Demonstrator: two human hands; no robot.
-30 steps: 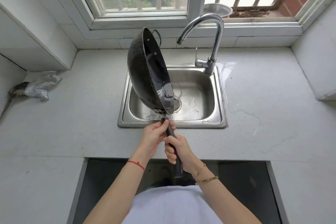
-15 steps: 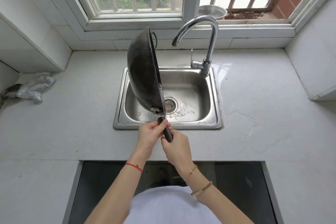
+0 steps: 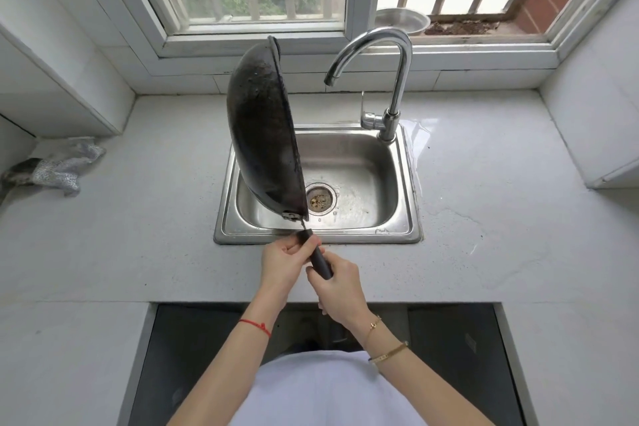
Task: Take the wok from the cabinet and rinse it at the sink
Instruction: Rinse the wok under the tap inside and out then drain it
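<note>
A: Here, the wok [image 3: 266, 135] stands on edge over the left half of the sink [image 3: 411, 183], its sooty underside turned left and its rim facing the faucet [image 3: 397, 79]. Where are the hands?

B: Both are on the handle [image 3: 320, 261], which slopes down from the wok toward the person. The left hand [image 3: 283, 261] grips the upper end, near the rivet plate, with its fingers [image 3: 313, 245] curled round it and pressed together. The right hand [image 3: 340, 284] grips lower down, fingers wrapped beneath, where I cannot see their tips.

A: Does the wok touch the basin?

B: I cannot tell; its lower edge overlaps the near wall of the sink, just left of the drain [image 3: 320, 199].

A: And the surroundings?

B: The sink is set into a pale stone table [image 3: 138, 218]. A crumpled grey cloth [image 3: 58, 169] lies far left, well apart from the sink. A wet patch [image 3: 422, 130] shines beside the faucet base. On the sill behind the window bars sits a metal bowl [image 3: 403, 21]. The left wrist wears a red string [image 3: 257, 325], the right a gold bracelet [image 3: 389, 353].
</note>
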